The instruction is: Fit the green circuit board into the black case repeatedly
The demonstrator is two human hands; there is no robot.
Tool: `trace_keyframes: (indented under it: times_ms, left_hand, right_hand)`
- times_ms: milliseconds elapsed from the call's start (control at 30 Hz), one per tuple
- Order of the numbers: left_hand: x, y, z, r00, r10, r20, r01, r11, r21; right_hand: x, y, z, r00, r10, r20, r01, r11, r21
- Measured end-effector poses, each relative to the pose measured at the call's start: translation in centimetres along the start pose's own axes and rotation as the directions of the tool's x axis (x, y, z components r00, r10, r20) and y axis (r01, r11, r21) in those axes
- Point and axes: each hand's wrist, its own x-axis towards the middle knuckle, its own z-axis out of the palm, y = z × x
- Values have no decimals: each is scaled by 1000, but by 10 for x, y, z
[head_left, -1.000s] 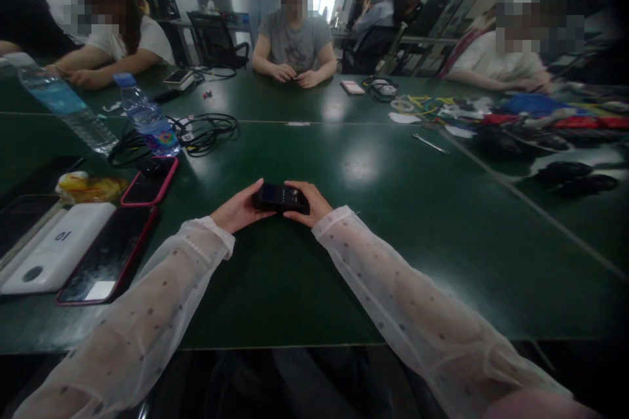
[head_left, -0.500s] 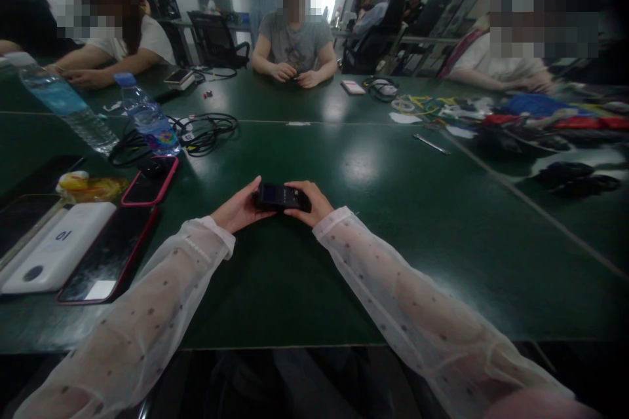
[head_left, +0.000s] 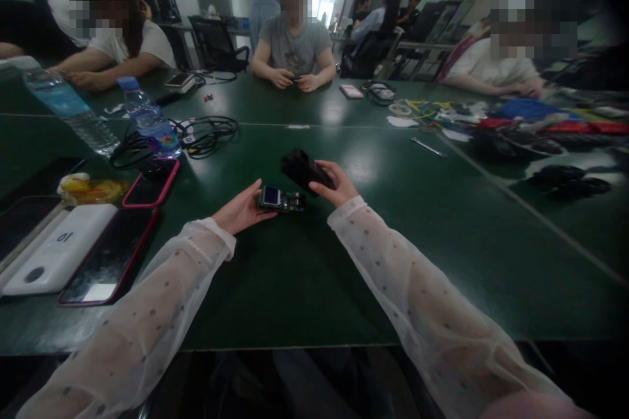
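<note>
My left hand (head_left: 244,207) holds a small circuit board (head_left: 289,201) with a little square screen by its left end, thumb above and fingers below. The board's green surface and parts are exposed. My right hand (head_left: 338,184) grips a black plastic cover (head_left: 303,169), tilted, just above and to the right of the board. The cover and the board are apart. Both are over the green table (head_left: 304,288) in front of me.
At left are two bottles (head_left: 152,121), black cables (head_left: 211,131), a white power bank (head_left: 61,245) and phones (head_left: 111,255). A wrench (head_left: 428,147) and heaped cables (head_left: 422,108) lie at right. A person in grey (head_left: 295,46) sits opposite.
The black cover has come off the board and moved up and to the right in my right hand. My left hand has stayed in place with the board, which now shows its bare parts.
</note>
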Motion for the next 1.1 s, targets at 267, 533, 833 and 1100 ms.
trace_keyframes:
  times_ms: [267, 533, 833, 1100]
  left_hand:
    - [-1, 0, -1, 1000, -8, -4, 8, 1000, 6]
    - [0, 0, 0, 999, -5, -34, 5, 1000, 5]
    - [2, -1, -6, 1000, 1, 7, -1, 1000, 12]
    - [-2, 1, -1, 1000, -11, 3, 11, 1000, 2]
  right_hand:
    - [1, 21, -14, 977, -101, -190, -7, 867, -498]
    - [1, 37, -12, 996, -55, -74, -12, 715, -699]
    - [2, 38, -13, 997, -52, -51, -3, 672, -740]
    - [1, 36, -13, 998, -40, -38, -3, 659, -752]
